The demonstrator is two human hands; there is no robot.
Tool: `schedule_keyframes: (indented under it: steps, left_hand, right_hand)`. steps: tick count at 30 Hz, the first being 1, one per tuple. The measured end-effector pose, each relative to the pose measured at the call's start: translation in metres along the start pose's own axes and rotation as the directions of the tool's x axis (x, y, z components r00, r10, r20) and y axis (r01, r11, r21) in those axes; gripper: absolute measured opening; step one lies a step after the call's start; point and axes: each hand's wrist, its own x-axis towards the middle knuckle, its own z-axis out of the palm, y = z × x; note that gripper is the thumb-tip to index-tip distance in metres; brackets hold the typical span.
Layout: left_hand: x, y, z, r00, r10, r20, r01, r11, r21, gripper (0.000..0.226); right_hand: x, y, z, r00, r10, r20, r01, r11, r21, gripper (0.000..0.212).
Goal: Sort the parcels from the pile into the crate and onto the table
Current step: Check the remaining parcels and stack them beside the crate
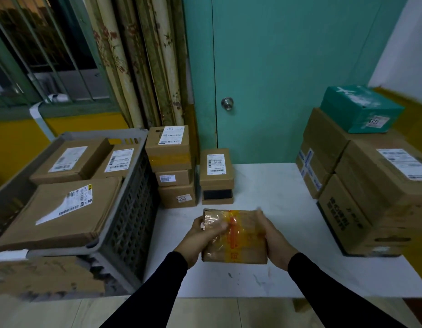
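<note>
A brown cardboard parcel (243,242) wrapped in clear and yellow tape is held over the white table (276,275). My left hand (200,235) grips its left side, thumb across the top. My right hand (274,237) grips its right edge. A grey slatted crate (132,223) stands at the left with three labelled flat parcels (61,209) inside. On the right, a pile of large cartons (380,192) stands on the table, topped by a teal box (361,110).
Against the crate's right side stands a stack of three small boxes (173,166). Beside it is another short stack (216,176). A teal door (276,79) is behind the table and curtains (139,62) hang at the back left.
</note>
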Motion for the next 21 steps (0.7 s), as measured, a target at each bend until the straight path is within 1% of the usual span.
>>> schedule_keyframes:
  steps: [2,3,5,7,8,10,13,15,17,21]
  left_hand:
    - [-0.002,0.013,0.003,0.999,-0.031,-0.035,0.027,0.995,-0.096,0.072]
    - [0.000,0.016,0.003,0.998,-0.051,-0.045,0.044,0.988,-0.149,0.067]
    - [0.006,0.020,0.005,0.996,-0.089,-0.024,0.081,0.971,-0.227,0.063]
    - [0.007,0.020,0.009,0.995,-0.094,-0.016,0.089,0.972,-0.216,0.055]
    - [0.009,0.019,0.010,0.996,-0.092,-0.014,0.088,0.978,-0.187,0.055]
    - [0.010,0.015,0.017,0.998,-0.054,0.020,0.056,0.992,-0.114,0.066]
    - [0.007,0.013,0.026,0.999,0.026,0.031,-0.025,0.998,-0.056,0.077]
    - [0.004,0.015,0.030,0.998,0.058,0.034,-0.056,0.997,-0.054,0.075]
    - [0.002,0.018,0.033,0.995,0.089,0.040,-0.087,0.995,-0.049,0.075]
    - [0.000,0.020,0.039,0.992,0.123,-0.017,-0.123,0.991,-0.042,0.069]
  right_hand:
    - [0.003,-0.008,-0.009,0.996,0.057,-0.070,-0.045,0.986,0.163,0.072]
    - [0.005,-0.011,-0.013,0.993,0.078,-0.085,-0.062,0.982,0.179,0.075]
    - [0.003,-0.016,-0.016,0.994,0.080,-0.068,-0.068,0.985,0.158,0.075]
    - [-0.001,-0.019,-0.018,0.998,0.052,-0.040,-0.047,0.993,0.110,0.063]
    - [-0.004,-0.020,-0.017,0.999,0.039,-0.007,-0.038,0.996,0.083,0.056]
    - [-0.008,-0.021,-0.014,0.998,0.010,0.057,-0.014,0.997,0.070,0.048]
    - [-0.011,-0.017,-0.012,0.998,-0.047,0.045,0.043,0.996,0.072,0.054]
    - [-0.016,-0.018,-0.011,0.992,-0.080,0.094,0.074,0.995,0.070,0.055]
    - [-0.019,-0.021,-0.013,0.987,-0.112,0.112,0.106,0.993,0.061,0.062]
    - [-0.019,-0.021,-0.011,0.988,-0.140,0.071,0.136,0.989,0.060,0.071]
